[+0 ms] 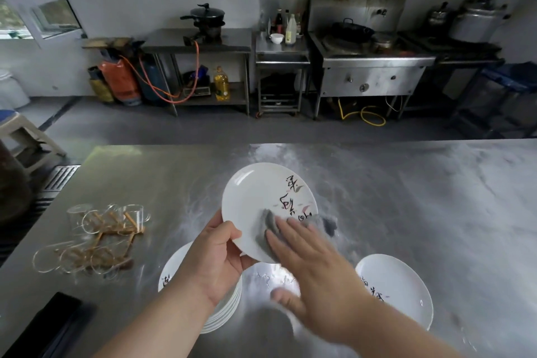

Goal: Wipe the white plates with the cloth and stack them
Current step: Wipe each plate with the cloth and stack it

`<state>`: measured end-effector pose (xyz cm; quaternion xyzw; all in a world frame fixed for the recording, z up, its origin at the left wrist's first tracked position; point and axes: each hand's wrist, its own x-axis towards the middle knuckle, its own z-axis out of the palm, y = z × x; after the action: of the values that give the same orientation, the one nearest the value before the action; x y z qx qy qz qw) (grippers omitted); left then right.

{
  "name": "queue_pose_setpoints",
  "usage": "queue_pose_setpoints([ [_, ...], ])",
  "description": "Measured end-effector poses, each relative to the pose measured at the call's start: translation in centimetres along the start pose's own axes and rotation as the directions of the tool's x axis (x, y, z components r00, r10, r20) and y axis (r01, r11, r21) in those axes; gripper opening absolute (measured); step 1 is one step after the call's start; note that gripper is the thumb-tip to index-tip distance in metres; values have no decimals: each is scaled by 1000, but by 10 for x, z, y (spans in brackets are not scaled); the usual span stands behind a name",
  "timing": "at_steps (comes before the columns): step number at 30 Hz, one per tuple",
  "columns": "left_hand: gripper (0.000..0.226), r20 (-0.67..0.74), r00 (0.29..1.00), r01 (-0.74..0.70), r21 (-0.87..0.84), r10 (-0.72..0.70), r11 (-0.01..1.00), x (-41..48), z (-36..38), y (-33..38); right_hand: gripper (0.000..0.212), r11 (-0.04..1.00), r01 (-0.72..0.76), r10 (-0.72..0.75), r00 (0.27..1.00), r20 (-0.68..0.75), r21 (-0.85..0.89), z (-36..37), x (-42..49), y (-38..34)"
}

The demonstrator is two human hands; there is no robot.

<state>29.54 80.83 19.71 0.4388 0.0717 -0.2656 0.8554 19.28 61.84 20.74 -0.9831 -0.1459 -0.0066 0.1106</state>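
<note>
While L hand (216, 256) pinches plate (252, 197) | R hand (308, 264) fingers (286, 230) flat on cloth (268, 221) | script (287, 201) unreadable

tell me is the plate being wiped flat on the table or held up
Held up, tilted: left hand grips the plate by its rim, off the table.

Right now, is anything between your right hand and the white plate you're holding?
Yes, only the crumpled grey cloth: the right hand presses it onto the round white plate with black writing, gripped by the left hand.
</note>
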Motion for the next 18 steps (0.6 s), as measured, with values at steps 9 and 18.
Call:
queue_pose_setpoints([
  [9,51,-49,998,-33,12,33,999,8,11,11,89,973,-72,102,987,-128,221,-8,7,13],
  [18,46,138,984,72,276,-114,959,-15,13,19,28,768,-161,467,804,-369,620,-50,40,53],
])
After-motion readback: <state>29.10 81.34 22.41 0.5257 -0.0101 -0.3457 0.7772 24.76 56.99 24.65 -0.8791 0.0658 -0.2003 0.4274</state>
